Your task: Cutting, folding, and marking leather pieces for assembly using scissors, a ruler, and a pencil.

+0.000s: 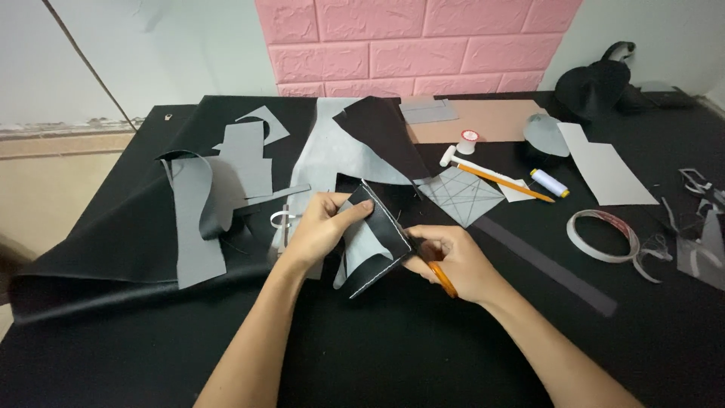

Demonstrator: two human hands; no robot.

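1. At the middle of the black work table (393, 355), the left hand (321, 227) is clamped on a folded piece of black leather with a grey underside (374, 242), thumb on the front and fingers behind, holding it upright just above the table.
2. The right hand (453, 261) is closed round an orange-handled tool (442, 278) and touches the right edge of the folded piece, where a pale line runs along the border; whether the tool's tip meets the leather cannot be told.
3. The two hands are close together, parted only by the piece between them.
4. Just behind the hands lies a grey square pattern piece marked with crossing lines (461, 195), and a large grey-and-black leather sheet (340, 147) spreads toward the wall.
5. To the left, a curled grey-backed leather strip (198, 219) and two grey offcuts (253, 140) rest on a big black hide draped over the table edge (98, 264).
6. To the right lie one white-headed mallet (464, 162), one orange pencil (506, 183), one white thread spool with a yellow end (550, 183) and one white spool with a red top (469, 141).
7. Further right sit one roll of double-sided tape (604, 236), one white paper sheet (608, 174) and one long grey strip (547, 264).
8. At the back lies a tan rectangular board (491, 119), with a black bag (596, 87) in the corner.
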